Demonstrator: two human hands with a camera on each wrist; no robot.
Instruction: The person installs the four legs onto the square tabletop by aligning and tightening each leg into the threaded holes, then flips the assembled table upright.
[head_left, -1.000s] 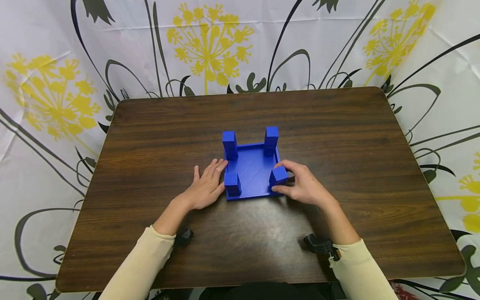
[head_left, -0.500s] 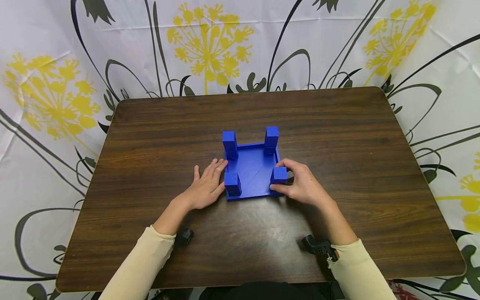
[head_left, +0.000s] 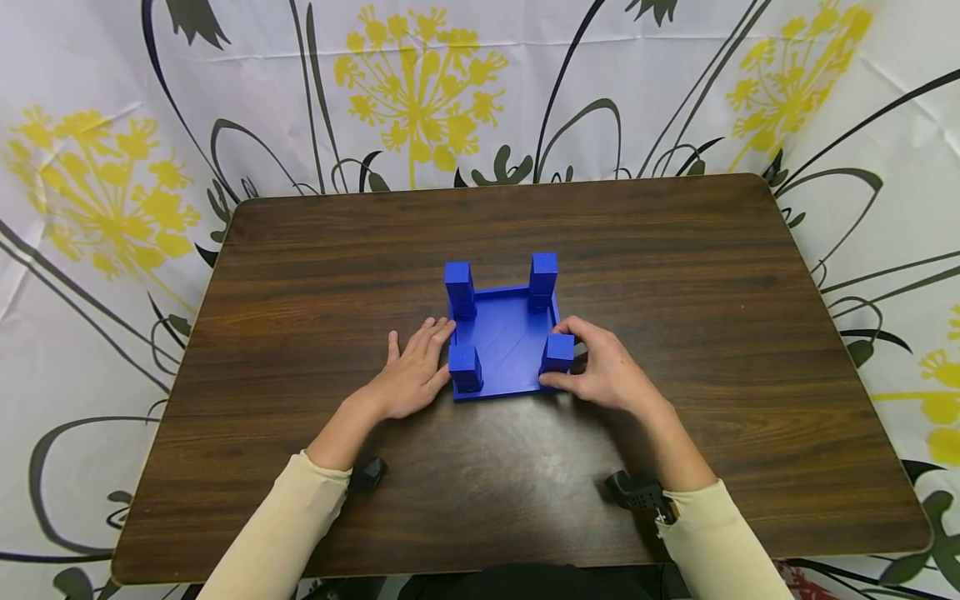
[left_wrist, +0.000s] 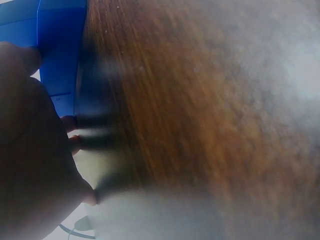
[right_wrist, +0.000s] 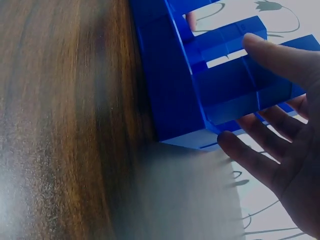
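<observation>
A shallow blue square tray [head_left: 510, 350] lies on the table, with a raised rim and a blue post standing at each corner. My right hand [head_left: 606, 368] holds the near-right post [head_left: 557, 353] between thumb and fingers; in the right wrist view the thumb [right_wrist: 270, 54] is on one side of it and the fingers on the other. That post stands upright at the tray's corner. Flat on the table, my left hand [head_left: 408, 377] touches the tray's left side beside the near-left post [head_left: 465, 367]. Farther back are the far-left post [head_left: 459, 289] and the far-right post [head_left: 543, 277].
The brown wood-grain table [head_left: 337, 267] has rounded corners and spreads out around the tray. Behind it hangs a white curtain [head_left: 285, 83] with yellow flowers and grey stems. A black wrist strap [head_left: 637, 493] is on the right forearm.
The near-right post, tilted a second ago, has straightened with the right hand on it. Since then the right thumb has slid slightly down. The left hand and tray stay put.
</observation>
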